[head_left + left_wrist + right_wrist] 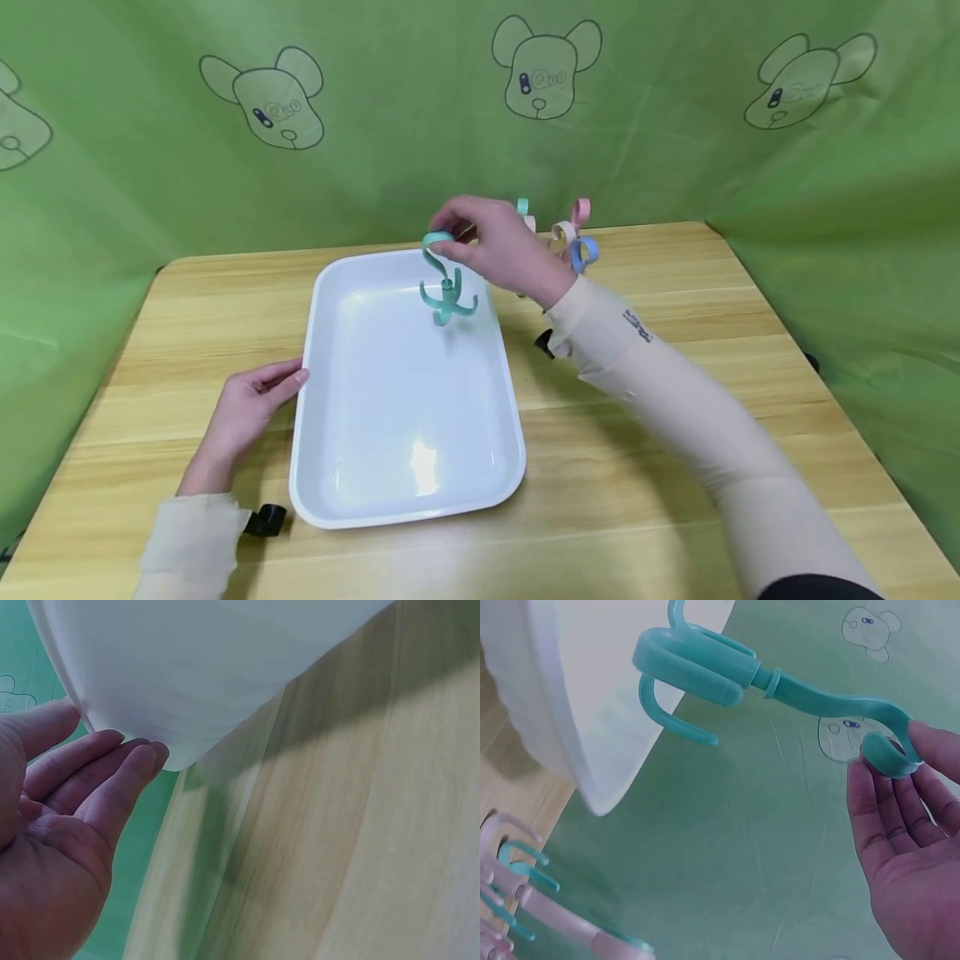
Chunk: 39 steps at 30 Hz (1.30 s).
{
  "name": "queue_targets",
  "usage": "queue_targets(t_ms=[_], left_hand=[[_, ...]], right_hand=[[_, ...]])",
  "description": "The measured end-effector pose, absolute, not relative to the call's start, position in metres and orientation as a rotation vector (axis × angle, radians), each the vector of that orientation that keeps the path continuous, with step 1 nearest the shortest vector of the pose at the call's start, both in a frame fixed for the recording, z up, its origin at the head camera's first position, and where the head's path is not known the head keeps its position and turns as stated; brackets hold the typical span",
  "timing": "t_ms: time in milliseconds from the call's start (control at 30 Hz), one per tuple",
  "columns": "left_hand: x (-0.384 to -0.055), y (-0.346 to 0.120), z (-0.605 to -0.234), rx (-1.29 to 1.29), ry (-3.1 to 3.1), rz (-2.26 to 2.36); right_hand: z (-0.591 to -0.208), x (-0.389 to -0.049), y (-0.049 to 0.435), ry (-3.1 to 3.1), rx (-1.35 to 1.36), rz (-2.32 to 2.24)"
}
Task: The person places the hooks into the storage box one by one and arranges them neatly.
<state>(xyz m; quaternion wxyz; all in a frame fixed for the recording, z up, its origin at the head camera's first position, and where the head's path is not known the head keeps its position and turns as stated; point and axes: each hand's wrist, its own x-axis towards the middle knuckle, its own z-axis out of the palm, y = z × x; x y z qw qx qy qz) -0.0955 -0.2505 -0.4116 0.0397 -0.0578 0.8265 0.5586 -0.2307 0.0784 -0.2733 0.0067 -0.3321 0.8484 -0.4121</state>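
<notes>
My right hand (pixel 498 246) pinches the curled top of a teal multi-arm hanging hook (pixel 447 302) between thumb and fingers. The hook hangs upright, its several curved prongs low, over the far right part of a white rectangular tray (pixel 405 510). In the right wrist view the same teal hook (pixel 697 667) shows its stem and prongs beside the tray wall (pixel 562 712). At the tray's left side, my left hand (pixel 243 412) holds the rim. The left wrist view has the left hand's thumb (pixel 52 724) on one side of the rim and fingers on the outer wall.
Behind my right wrist stand more hooks on the wooden table (pixel 637 467), among them a blue hook (pixel 584 253) and a pink hook (pixel 581 210), partly hidden. A green curtain (pixel 420 142) with printed bear heads closes off the back and sides.
</notes>
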Motion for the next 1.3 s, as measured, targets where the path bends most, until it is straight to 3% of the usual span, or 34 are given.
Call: queue_targets(t_ms=[1300], left_hand=[[-0.094,-0.253,-0.411,-0.146,2.541,1.656]], right_hand=[[-0.304,-0.265,-0.005,2.514,-0.919,-1.176]])
